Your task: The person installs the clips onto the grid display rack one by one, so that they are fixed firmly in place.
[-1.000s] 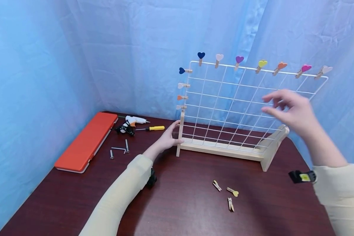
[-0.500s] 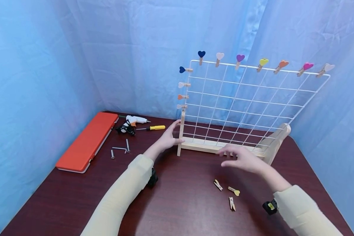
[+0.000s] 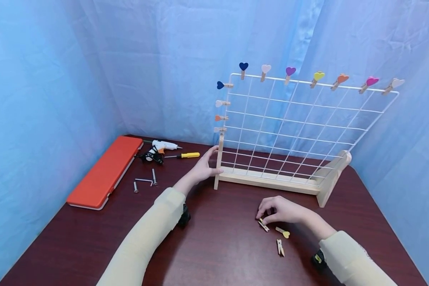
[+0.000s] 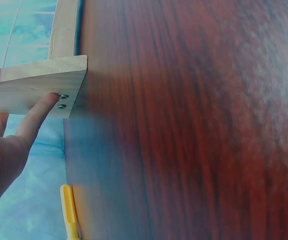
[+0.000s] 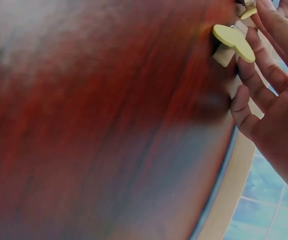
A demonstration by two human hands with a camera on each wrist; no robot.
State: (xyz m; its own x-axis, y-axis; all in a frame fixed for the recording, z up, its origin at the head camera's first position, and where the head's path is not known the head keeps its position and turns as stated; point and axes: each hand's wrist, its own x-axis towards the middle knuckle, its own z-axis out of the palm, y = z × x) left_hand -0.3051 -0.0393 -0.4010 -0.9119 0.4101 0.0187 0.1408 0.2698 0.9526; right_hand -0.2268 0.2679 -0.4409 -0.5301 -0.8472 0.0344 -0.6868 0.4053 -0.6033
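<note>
A white wire grid (image 3: 289, 115) stands in a wooden stand (image 3: 268, 182). My left hand (image 3: 201, 167) grips the stand's left upright, one fingertip on its outer face beside two screw heads (image 4: 62, 100). Clothespins with coloured hearts, such as a purple one (image 3: 290, 72), line the grid's top edge; several more, including an orange one (image 3: 219, 118), run down its left edge. My right hand (image 3: 284, 209) is low over the table, thumb and fingertips pinching the yellow end of a clothespin (image 3: 263, 226). A yellow-heart clothespin (image 3: 283, 232) and another clothespin (image 3: 280, 248) lie close by.
On the left lies a long red case (image 3: 105, 172). Beside it are a white glue gun (image 3: 164, 145) with a black cord, a yellow-handled screwdriver (image 3: 189, 155), two bolts (image 3: 154, 177) and a hex key (image 3: 144, 180). Blue curtains (image 3: 164, 71) surround the dark table (image 3: 214, 238).
My right hand has come down and left from in front of the grid to the clothespins on the table. The left hand has stayed on the stand.
</note>
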